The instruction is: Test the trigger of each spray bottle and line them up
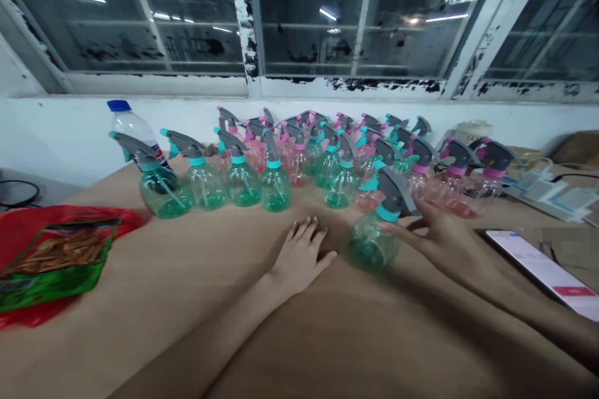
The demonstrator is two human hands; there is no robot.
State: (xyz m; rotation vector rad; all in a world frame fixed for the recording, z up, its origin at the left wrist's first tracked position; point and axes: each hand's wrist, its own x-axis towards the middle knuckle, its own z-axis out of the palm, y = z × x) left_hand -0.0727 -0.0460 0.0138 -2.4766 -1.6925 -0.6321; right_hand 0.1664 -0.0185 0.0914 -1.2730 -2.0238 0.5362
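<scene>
My right hand [433,234] grips a green spray bottle [374,240] around its neck, just below the grey trigger head. The bottle is slightly blurred and tilted, and most of the gripping fingers are hidden behind it. My left hand [302,255] rests on the wooden table [290,343] with its fingers apart and nothing in it. Beyond it stand green spray bottles in a front row, among them one [276,190] with a turquoise collar. Pink spray bottles, such as one [449,190] to the right, stand behind and beside them.
A clear plastic bottle [133,128] with a blue cap stands at the back left. On the left lies a red and green snack packet [60,262]. At the right are a phone [538,268] and white power strips [547,190]. A window [374,12] rises behind the table.
</scene>
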